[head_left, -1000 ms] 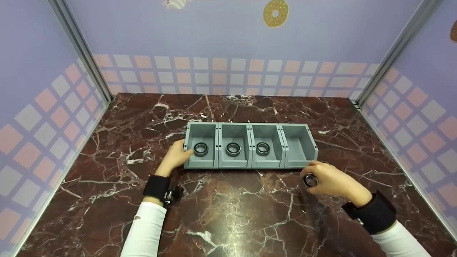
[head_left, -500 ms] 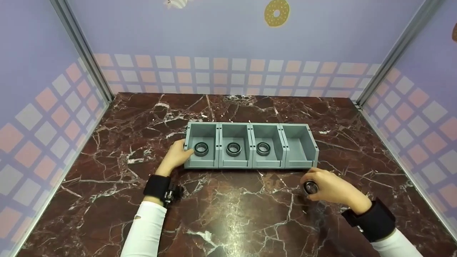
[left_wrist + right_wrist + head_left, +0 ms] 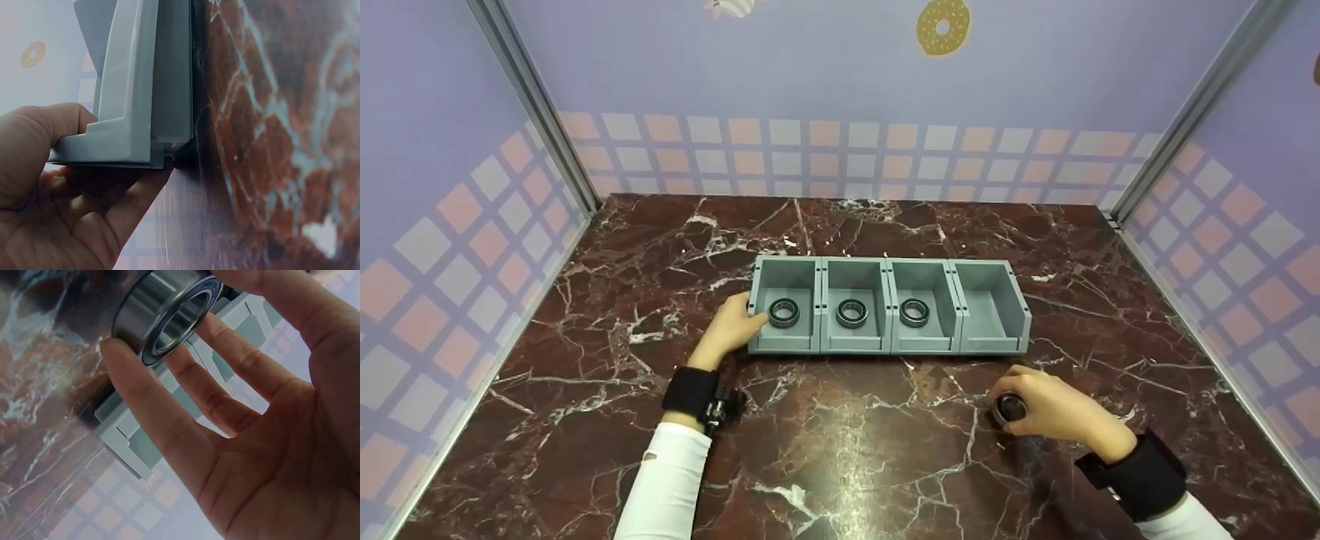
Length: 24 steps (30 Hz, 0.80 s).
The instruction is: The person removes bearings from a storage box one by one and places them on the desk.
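Note:
A row of joined grey storage bins [image 3: 926, 345] stands on the marble table. My left hand [image 3: 731, 326] grips the left side wall of the leftmost bin, thumb over the edge and fingers outside, as the left wrist view [image 3: 73, 185] also shows. Ball bearings lie in three bins: one bearing [image 3: 784, 322] in the leftmost, another bearing [image 3: 851, 322] beside it, and a third bearing [image 3: 914, 321] further right. In front of the rightmost bin, which holds nothing, my right hand [image 3: 1054, 405] pinches a further ball bearing [image 3: 152, 312] between thumb and fingers, its shiny steel ring facing sideways.
The dark red marble table [image 3: 840, 450] extends around the bins. Purple walls with a tile pattern [image 3: 900, 154] enclose it at the back and both sides, with metal posts [image 3: 1177, 112] at the corners.
My right hand has moved toward me, away from the rightmost bin, with the bearing in its fingers. My left hand keeps its hold on the leftmost bin.

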Motion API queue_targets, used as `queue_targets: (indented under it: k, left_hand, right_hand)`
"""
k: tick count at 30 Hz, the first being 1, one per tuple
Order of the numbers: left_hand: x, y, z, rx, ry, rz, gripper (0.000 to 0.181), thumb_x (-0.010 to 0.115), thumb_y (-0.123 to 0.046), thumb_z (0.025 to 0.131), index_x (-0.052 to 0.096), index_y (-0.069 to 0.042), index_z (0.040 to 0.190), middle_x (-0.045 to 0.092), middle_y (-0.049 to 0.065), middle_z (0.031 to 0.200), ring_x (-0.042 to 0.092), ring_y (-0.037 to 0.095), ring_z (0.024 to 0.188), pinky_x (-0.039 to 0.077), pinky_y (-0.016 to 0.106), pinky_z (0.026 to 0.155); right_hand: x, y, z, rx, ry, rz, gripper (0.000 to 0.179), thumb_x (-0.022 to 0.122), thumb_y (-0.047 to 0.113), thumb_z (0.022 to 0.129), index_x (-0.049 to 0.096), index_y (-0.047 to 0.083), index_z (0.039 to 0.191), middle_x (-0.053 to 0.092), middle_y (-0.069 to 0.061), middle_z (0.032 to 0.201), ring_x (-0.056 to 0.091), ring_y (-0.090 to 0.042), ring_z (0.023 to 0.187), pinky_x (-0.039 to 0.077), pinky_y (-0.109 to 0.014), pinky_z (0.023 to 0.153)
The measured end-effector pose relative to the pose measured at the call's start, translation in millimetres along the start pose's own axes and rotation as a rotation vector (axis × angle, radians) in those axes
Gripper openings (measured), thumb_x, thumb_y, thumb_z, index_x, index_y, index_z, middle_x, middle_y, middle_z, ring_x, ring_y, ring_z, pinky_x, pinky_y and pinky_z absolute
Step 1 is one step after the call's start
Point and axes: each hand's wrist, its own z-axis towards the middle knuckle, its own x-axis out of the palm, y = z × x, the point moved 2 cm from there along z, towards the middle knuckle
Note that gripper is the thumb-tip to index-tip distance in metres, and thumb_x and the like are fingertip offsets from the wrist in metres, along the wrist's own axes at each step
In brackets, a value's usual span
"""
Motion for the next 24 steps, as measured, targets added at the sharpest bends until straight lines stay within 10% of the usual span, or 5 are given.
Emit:
queue_targets:
  k: [24]
  left_hand:
    - [0.6,0.6,0.8,0.029,-0.025,0.001,0.049,0.057,-0.005,0.095,0.052,0.016,0.14,0.032,-0.007,0.054,0.03,0.006,0.046,0.034,0.026,0.057]
  right_hand:
    - [16.1,-4.8,-2.8,0.017,0.012,0.014,0.038,0.086,0.005,0.078,0.073,0.004,0.114,0.061,-0.008,0.108,0.057,-0.022,0.086,0.046,-0.036,0.07]
